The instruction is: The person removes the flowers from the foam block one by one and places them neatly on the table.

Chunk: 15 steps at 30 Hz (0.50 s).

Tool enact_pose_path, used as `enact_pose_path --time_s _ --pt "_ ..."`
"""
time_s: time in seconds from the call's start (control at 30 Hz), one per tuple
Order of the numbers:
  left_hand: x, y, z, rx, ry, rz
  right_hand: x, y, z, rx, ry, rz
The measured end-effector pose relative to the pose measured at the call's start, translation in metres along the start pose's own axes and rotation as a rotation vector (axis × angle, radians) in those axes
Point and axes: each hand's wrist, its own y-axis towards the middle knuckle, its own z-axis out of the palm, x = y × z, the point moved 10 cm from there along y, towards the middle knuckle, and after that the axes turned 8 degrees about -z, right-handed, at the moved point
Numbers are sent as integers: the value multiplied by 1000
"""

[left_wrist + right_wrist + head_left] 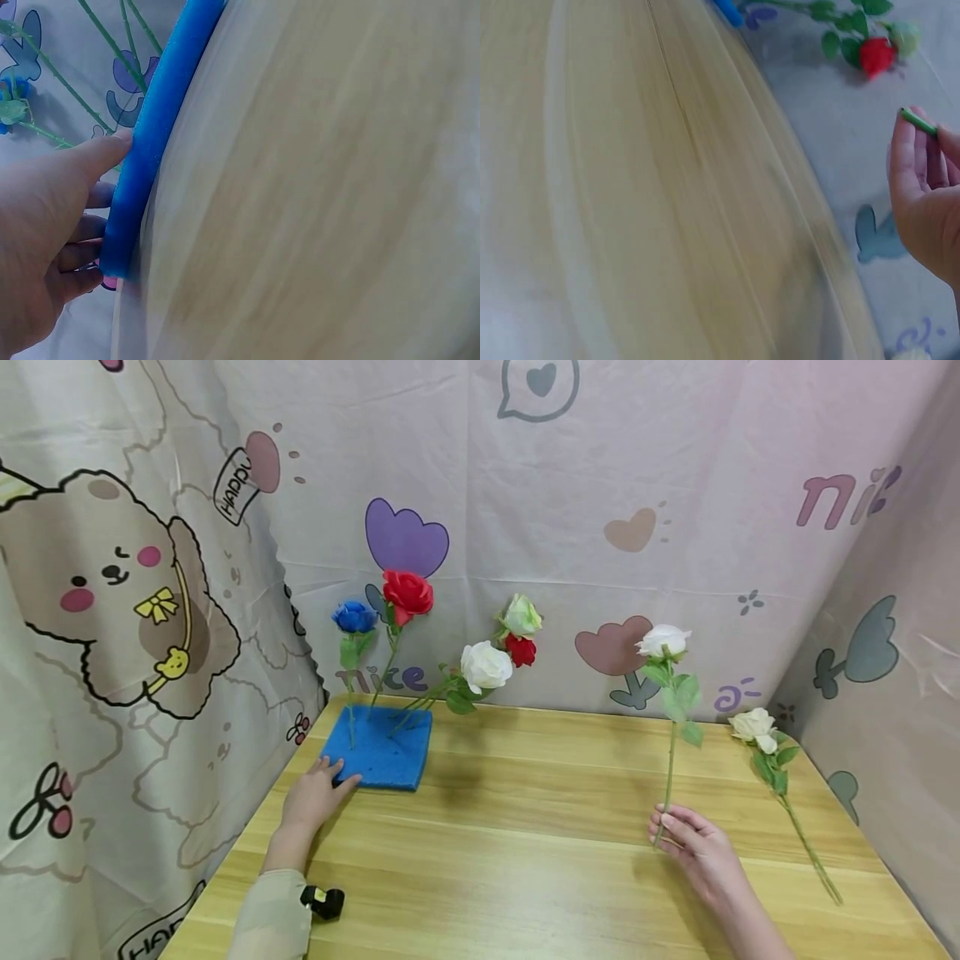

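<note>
On the table's left side lies a blue foam slab point(390, 768) with several artificial roses standing in it. My left hand point(311, 802) rests on its near left corner; in the left wrist view the thumb point(112, 150) and fingertips touch the slab point(146, 150), fingers extended. My right hand point(701, 852) pinches the lower stem of a white rose point(663, 641) between thumb and fingers, holding it upright above the table. The right wrist view shows the cut stem end point(917, 121) poking out of that hand point(926, 202); its bloom is outside that view.
In the slab stand a blue rose point(354, 617), a red rose point(407, 596), and a leaning group with a white rose point(486, 667), a smaller red one point(521, 649) and a pale green one point(522, 615). Another white rose point(753, 727) lies at right. Printed curtains surround the wooden table point(510, 877).
</note>
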Motion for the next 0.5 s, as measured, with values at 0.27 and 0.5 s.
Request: enact_pose_path --time_s 0.27,0.5 --pt "-1 0 -1 -3 2 -2 10 -18 -32 3 -11 79" --pt "-1 1 1 -10 4 9 18 -31 -58 -9 -7 118"
